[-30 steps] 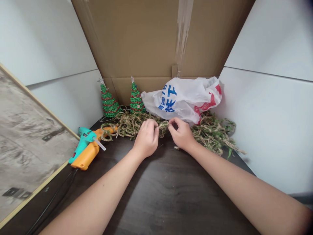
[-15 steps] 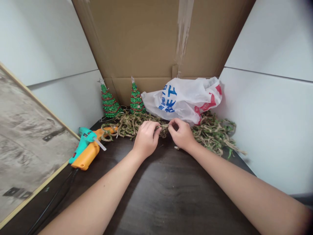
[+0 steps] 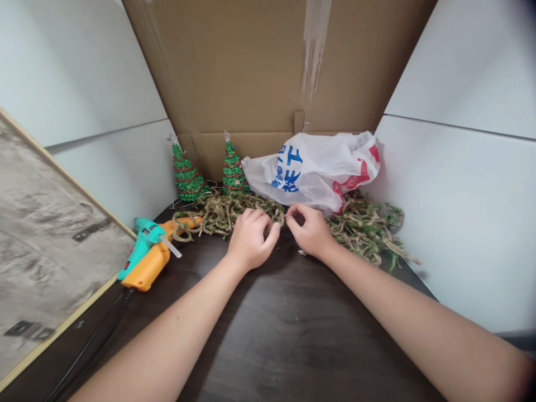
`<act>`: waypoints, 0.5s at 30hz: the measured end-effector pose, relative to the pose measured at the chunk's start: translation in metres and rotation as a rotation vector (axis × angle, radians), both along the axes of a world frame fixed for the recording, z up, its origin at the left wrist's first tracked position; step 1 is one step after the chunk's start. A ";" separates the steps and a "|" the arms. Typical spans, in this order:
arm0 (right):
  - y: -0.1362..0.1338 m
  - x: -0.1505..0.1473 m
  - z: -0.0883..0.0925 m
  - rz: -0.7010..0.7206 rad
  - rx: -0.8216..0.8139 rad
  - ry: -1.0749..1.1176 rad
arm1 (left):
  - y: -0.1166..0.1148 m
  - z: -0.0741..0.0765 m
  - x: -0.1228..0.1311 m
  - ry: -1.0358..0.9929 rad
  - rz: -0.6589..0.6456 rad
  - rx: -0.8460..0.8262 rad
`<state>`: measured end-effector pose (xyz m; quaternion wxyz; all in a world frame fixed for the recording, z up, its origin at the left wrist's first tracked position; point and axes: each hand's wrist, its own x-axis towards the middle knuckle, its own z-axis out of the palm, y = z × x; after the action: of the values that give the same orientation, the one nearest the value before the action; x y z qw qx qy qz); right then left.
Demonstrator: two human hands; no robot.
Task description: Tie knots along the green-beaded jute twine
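My right hand (image 3: pixel 313 231) is closed in a pinch on a thin strand of jute rope in the middle. My left hand (image 3: pixel 252 239) is just to its left, thumb spread from the curled fingers and nothing visibly held. Behind it lies a tangled heap of brown jute rope (image 3: pixel 220 213) with green leafy bits. Another rope heap (image 3: pixel 360 230) of the same kind spreads to the right of my right hand. The fingertips of my left hand are partly hidden behind the hand itself.
A teal glue gun (image 3: pixel 144 243) and an orange tool (image 3: pixel 151 265) with a black cord lie at left. Two green beaded Christmas trees (image 3: pixel 187 176) and a white plastic bag (image 3: pixel 322 167) stand before a cardboard panel (image 3: pixel 234 67). A framed board (image 3: pixel 54 240) leans at far left.
The thumb of my left hand has moved away from its fingers, off the rope. My right hand has shifted very slightly left and keeps its pinch.
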<state>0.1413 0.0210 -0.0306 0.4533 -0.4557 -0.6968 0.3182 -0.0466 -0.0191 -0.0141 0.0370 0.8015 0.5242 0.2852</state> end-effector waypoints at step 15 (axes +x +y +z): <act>0.002 -0.002 -0.002 0.039 -0.059 0.040 | 0.003 -0.007 -0.001 -0.030 -0.265 0.123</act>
<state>0.1396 0.0233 -0.0331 0.4471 -0.4488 -0.6868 0.3564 -0.0477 -0.0161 -0.0207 0.0332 0.8602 0.3946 0.3212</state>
